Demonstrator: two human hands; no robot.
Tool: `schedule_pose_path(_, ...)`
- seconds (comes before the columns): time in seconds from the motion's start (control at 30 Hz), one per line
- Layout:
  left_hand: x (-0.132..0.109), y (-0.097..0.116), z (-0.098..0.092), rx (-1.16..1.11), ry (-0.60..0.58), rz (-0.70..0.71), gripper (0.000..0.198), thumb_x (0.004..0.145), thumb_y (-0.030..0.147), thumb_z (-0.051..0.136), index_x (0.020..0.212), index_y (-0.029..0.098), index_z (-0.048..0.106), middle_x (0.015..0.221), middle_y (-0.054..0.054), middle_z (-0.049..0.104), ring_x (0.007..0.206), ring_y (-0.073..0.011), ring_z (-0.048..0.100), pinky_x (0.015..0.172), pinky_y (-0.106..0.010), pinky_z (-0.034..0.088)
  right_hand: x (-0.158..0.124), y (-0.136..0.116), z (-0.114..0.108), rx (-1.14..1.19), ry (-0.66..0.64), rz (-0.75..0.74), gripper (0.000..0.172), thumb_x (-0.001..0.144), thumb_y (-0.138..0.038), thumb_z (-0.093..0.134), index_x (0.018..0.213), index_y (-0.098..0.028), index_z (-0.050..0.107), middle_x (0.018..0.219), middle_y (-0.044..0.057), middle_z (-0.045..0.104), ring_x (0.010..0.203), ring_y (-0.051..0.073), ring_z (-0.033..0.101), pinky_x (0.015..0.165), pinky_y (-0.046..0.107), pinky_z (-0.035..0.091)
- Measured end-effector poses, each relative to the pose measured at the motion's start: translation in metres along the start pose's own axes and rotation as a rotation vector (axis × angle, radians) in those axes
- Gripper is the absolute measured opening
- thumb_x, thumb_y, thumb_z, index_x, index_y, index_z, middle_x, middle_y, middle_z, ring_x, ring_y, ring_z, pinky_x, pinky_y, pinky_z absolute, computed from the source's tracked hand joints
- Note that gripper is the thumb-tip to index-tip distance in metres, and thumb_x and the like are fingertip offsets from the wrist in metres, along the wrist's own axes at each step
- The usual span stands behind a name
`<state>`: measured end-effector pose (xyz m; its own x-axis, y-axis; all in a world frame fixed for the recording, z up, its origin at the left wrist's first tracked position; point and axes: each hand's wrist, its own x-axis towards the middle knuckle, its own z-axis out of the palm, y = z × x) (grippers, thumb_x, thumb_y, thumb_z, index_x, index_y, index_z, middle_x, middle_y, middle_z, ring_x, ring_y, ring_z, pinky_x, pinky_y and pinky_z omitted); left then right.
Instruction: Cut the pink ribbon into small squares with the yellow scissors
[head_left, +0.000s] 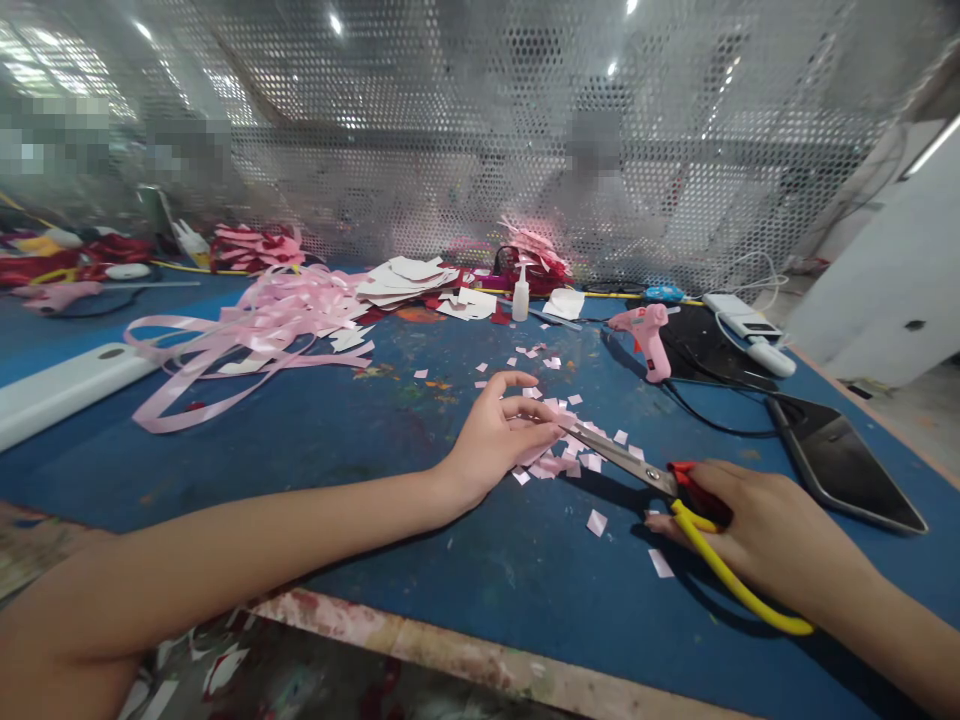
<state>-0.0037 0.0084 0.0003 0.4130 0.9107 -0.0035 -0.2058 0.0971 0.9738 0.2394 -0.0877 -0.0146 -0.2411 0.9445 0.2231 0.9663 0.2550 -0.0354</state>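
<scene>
My right hand (772, 530) grips a pair of scissors (619, 455) with one yellow and one red handle loop. Its blades point left and look nearly closed. Just at their tip, my left hand (484, 445) has its thumb and a finger pinched together; whatever lies between them is too small to make out. The index finger arches above. Small pink ribbon pieces (555, 463) lie scattered beneath the blades and around the left fingertips. Another ribbon square (597, 522) rests nearer the table's front edge.
Long pink ribbon (300, 310) lies tangled at left beside a white bar (71, 385). White cut pieces (409, 280) and a small bottle (520, 295) stand further back. At right are a pink glue gun (646, 338) with a cord and a phone (847, 460). Perforated metal screens the rear.
</scene>
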Motion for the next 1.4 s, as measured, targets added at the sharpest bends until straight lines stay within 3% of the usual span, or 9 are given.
schedule_pose_path(0.5, 0.001, -0.004, 0.0, 0.019, -0.045, 0.029, 0.053, 0.061, 0.01, 0.075, 0.101, 0.021, 0.041, 0.075, 0.003, 0.059, 0.069, -0.0128, 0.064, 0.065, -0.027, 0.054, 0.001, 0.0, 0.003, -0.039, 0.014, -0.067, 0.047, 0.085, -0.058, 0.036, 0.057, -0.022, 0.044, 0.05, 0.0, 0.05, 0.041, 0.014, 0.048, 0.044, 0.026, 0.025)
schedule_pose_path(0.6, 0.0, -0.003, 0.0, 0.007, -0.069, 0.024, 0.052, 0.063, 0.01, 0.074, 0.102, 0.021, 0.04, 0.079, 0.0, 0.062, 0.076, -0.0163, 0.066, 0.071, -0.03, 0.053, 0.002, 0.001, 0.002, -0.016, 0.02, -0.037, 0.046, 0.085, -0.058, 0.036, 0.058, -0.022, 0.042, 0.052, 0.0, 0.051, 0.043, 0.014, 0.049, 0.045, 0.026, 0.027)
schedule_pose_path(0.8, -0.001, -0.003, 0.001, -0.006, -0.065, 0.026, 0.046, 0.067, 0.012, 0.071, 0.101, 0.02, 0.041, 0.087, -0.002, 0.063, 0.091, -0.0193, 0.066, 0.079, -0.032, 0.05, 0.003, 0.004, -0.007, 0.057, 0.165, 0.03, 0.042, 0.08, -0.064, 0.039, 0.067, -0.024, 0.037, 0.059, 0.0, 0.048, 0.048, 0.014, 0.047, 0.047, 0.026, 0.034)
schedule_pose_path(0.97, 0.0, -0.001, 0.001, 0.016, -0.096, 0.01, 0.045, 0.07, 0.015, 0.07, 0.102, 0.02, 0.04, 0.08, -0.001, 0.064, 0.086, -0.0203, 0.068, 0.073, -0.029, 0.053, 0.004, 0.004, -0.008, 0.128, 0.21, -0.013, 0.041, 0.079, -0.063, 0.043, 0.075, -0.023, 0.037, 0.069, 0.001, 0.047, 0.057, 0.016, 0.049, 0.052, 0.027, 0.039)
schedule_pose_path(1.17, -0.001, 0.003, 0.002, -0.002, -0.093, -0.015, 0.042, 0.072, 0.017, 0.068, 0.102, 0.022, 0.039, 0.083, 0.001, 0.06, 0.066, -0.0163, 0.067, 0.048, -0.022, 0.052, 0.005, 0.008, -0.004, 0.137, 0.202, -0.003, 0.04, 0.08, -0.06, 0.043, 0.069, -0.024, 0.032, 0.063, -0.002, 0.042, 0.05, 0.014, 0.043, 0.047, 0.026, 0.034)
schedule_pose_path(1.4, -0.001, 0.002, 0.003, -0.043, -0.038, -0.043, 0.043, 0.072, 0.02, 0.07, 0.103, 0.021, 0.041, 0.092, -0.001, 0.059, 0.081, -0.016, 0.068, 0.07, -0.026, 0.053, 0.007, 0.008, -0.005, 0.076, 0.173, -0.031, 0.038, 0.082, -0.058, 0.043, 0.069, -0.024, 0.033, 0.063, -0.001, 0.044, 0.049, 0.013, 0.042, 0.046, 0.025, 0.033)
